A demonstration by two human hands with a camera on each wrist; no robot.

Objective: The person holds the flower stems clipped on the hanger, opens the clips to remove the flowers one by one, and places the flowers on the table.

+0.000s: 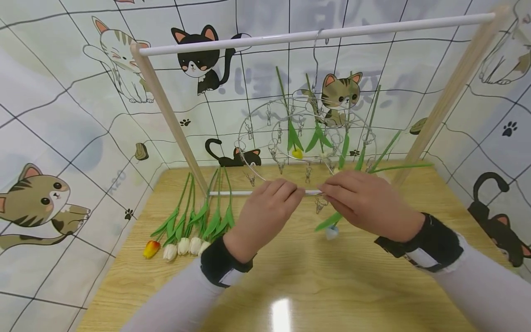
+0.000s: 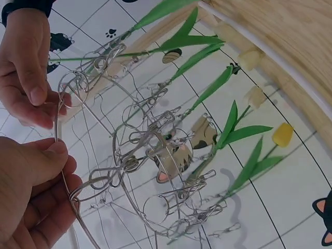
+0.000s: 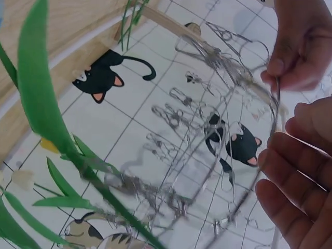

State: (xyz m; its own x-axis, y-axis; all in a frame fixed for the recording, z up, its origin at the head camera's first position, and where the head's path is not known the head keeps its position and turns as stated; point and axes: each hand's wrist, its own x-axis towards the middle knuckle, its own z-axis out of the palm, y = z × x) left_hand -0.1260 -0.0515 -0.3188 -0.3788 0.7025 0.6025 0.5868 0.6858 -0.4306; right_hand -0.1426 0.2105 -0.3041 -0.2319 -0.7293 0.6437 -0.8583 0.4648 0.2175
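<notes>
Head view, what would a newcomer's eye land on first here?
Probably the round wire hanger with its many clips, hooked over the white rail, with the hands, left and right, at its near rim. Tulips hang bloom-down from it, a yellow one standing out near the middle. More tulips lie on the wooden table at left, before a cat-printed backdrop.

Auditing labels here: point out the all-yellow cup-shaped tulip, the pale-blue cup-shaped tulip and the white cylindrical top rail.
Yellow tulip [image 2: 282,135], left wrist view: blossom.
Blue tulip [image 1: 332,232], head view: blossom.
White top rail [image 1: 286,38], head view: midsection.
</notes>
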